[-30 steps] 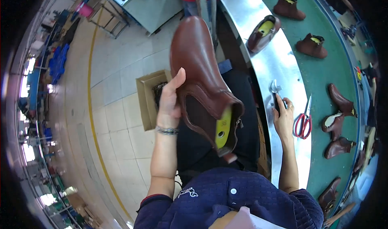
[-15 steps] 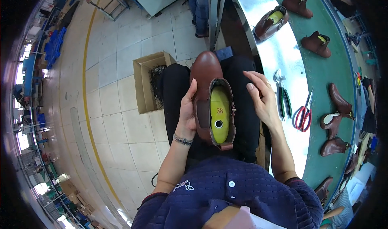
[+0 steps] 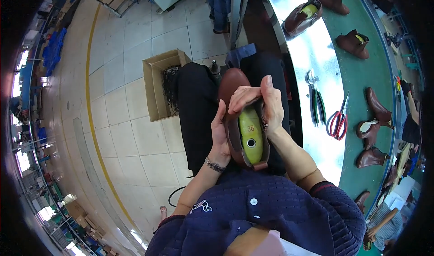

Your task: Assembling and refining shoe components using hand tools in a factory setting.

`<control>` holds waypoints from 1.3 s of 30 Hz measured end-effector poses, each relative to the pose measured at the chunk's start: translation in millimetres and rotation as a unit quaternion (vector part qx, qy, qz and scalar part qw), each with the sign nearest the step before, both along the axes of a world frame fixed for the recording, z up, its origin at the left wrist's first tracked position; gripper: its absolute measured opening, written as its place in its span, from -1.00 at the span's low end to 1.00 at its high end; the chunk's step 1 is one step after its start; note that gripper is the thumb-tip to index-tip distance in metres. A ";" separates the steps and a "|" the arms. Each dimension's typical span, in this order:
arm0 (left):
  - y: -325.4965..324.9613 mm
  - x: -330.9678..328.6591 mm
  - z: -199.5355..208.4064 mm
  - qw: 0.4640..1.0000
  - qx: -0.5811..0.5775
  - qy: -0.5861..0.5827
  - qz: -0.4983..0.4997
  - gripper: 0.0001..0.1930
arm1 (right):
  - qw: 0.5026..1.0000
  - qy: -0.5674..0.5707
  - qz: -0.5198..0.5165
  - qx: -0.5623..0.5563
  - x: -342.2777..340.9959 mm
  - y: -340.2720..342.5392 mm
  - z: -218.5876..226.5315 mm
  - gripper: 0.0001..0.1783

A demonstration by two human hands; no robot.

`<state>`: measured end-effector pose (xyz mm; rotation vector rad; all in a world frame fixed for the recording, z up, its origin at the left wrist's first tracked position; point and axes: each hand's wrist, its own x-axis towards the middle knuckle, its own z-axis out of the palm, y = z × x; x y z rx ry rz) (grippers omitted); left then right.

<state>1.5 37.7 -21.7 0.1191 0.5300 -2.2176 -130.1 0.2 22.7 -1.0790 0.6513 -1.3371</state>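
A brown leather ankle boot (image 3: 232, 80) rests over my lap, toe pointing away from me. Inside its opening shows a yellow-green shoe last (image 3: 250, 128) with a round hole near the heel. My left hand (image 3: 220, 136) grips the boot's left side, thumb up along the leather. Across the front of the opening lie the bent fingers of my right hand (image 3: 271, 108), its palm against the right side and its thumb raised. Those fingers cover part of the instep. The underside of the boot is hidden.
On the metal bench (image 3: 318, 52) to my right lie green-handled cutters (image 3: 318, 104), red-handled scissors (image 3: 338, 124) and another brown boot (image 3: 303, 17). Beyond it, a green conveyor belt (image 3: 350, 82) carries several boots. A cardboard box (image 3: 153, 91) with dark scraps stands on the floor at left.
My right hand has moved left from beside the bench onto the boot's front and right side. The boot has shifted slightly toward me and tilted. My left hand still holds it.
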 end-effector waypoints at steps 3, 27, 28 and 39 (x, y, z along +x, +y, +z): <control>9.5 -3.0 -9.9 1.000 -0.002 0.005 0.031 -0.47 | 0.987 -0.053 0.031 0.146 0.8 2.0 -11.1 -0.03; -47.3 14.5 22.8 0.875 -0.269 -0.399 0.060 -0.42 | 0.967 0.059 0.095 0.227 -52.0 83.4 4.3 0.48; -56.4 18.7 42.1 0.827 -0.327 -0.452 0.069 -0.43 | 0.969 0.086 0.086 0.215 -51.1 82.9 5.1 0.41; -89.8 31.2 48.2 0.721 -0.359 -0.592 0.044 -0.61 | 0.967 0.138 0.116 0.178 -63.0 82.4 19.1 0.04</control>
